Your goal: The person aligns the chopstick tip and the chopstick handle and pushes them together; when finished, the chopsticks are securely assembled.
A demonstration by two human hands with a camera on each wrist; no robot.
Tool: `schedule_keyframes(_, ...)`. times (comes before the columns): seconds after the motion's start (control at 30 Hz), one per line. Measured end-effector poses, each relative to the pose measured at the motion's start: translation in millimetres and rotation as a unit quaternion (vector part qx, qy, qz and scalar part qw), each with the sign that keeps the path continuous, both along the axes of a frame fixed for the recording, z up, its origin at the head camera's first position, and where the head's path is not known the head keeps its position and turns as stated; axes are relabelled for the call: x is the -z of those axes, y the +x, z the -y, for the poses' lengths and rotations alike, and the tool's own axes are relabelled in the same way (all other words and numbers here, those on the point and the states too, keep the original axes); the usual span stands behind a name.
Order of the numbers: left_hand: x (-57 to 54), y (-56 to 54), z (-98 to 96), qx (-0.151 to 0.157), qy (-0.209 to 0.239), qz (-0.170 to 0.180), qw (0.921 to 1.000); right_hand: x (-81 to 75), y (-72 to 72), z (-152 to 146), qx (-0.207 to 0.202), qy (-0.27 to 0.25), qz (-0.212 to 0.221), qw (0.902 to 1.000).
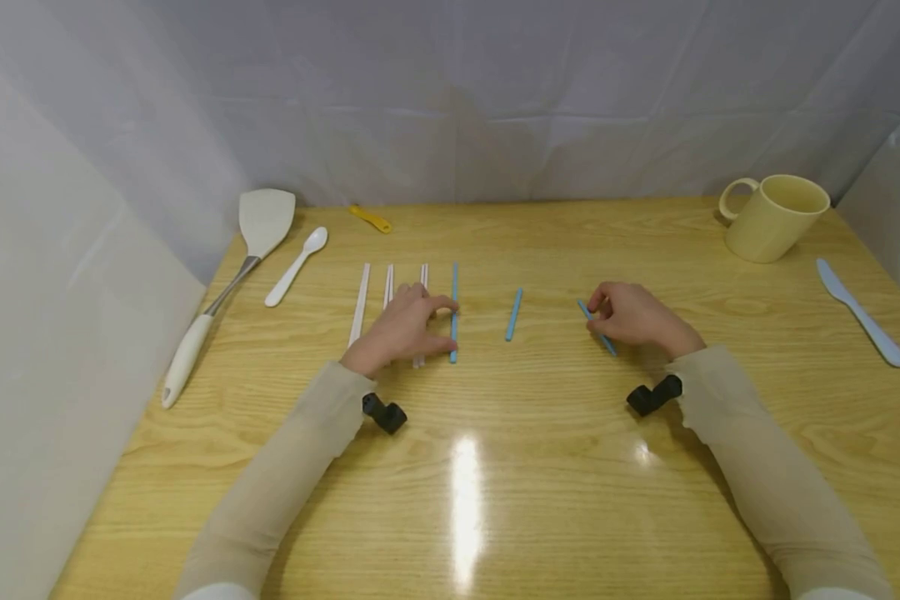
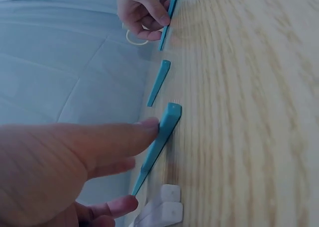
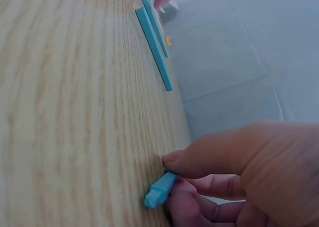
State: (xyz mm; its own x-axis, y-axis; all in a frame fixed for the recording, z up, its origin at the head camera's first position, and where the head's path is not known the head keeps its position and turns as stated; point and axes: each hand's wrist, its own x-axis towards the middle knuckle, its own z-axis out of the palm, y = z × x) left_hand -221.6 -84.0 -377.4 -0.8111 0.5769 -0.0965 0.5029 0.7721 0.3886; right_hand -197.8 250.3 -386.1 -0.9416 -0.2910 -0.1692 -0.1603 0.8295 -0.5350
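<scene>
My left hand (image 1: pixel 405 323) is at a long blue chopstick (image 1: pixel 453 332) lying on the table. Its thumb rests against the thick end, and a fingertip is near the thinner part, both on the left side. My right hand (image 1: pixel 630 312) pinches a short blue chopstick piece (image 3: pixel 162 188) between thumb and fingers, low over the wood; a stepped, narrower tip shows at its near end. Between the hands lies another short blue chopstick piece (image 1: pixel 513 315). Pale chopsticks (image 1: pixel 360 302) lie left of and partly beneath my left hand, which hides some of their length.
A white spatula (image 1: pixel 266 218) and a white spoon (image 1: pixel 297 267) lie at the left. At the back edge is a small yellow utensil (image 1: pixel 371 219). A yellow mug (image 1: pixel 772 221) and a light blue knife (image 1: pixel 861 312) are on the right of the wooden table (image 1: pixel 540 467).
</scene>
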Motion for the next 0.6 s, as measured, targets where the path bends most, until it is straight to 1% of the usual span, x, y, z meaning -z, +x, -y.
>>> schedule_keyframes(0.07, 0.4, -0.4, -0.7, 0.002, 0.01, 0.002, 0.9999, -0.9, 0.4, 0, -0.001, 0.001, 0.001, 1.0)
schedule_keyframes(0.2, 1.3, 0.3, -5.4, -0.008, 0.041, 0.0, 0.9991, -2.1, 0.5, 0, -0.005, 0.005, 0.002, 1.0)
schedule_keyframes(0.27, 1.2, 2.0, -9.9, -0.013, 0.058, -0.012, 0.9982, -2.6, 0.3, 0, -0.006, 0.005, 0.003, 1.0)
schedule_keyframes(0.37, 1.1, 5.6, -19.8, -0.012, 0.076, -0.034, 0.9965, -2.3, -0.4, -1, -0.007, 0.004, 0.004, 1.0)
schedule_keyframes(0.43, 0.9, 8.5, -27.6, -0.012, 0.083, -0.04, 0.9957, -2.2, -0.6, -2, -0.006, 0.0, 0.008, 1.0)
schedule_keyframes(0.53, 0.6, 12.4, -40.1, -0.02, 0.09, -0.03, 0.9953, -2.1, -0.7, -2, -0.01, -0.006, 0.013, 0.9999)
schedule_keyframes(0.6, 0.7, 14.1, -49.1, -0.028, 0.086, -0.022, 0.9957, -2.0, -0.8, -2, -0.012, -0.009, 0.014, 0.9998)
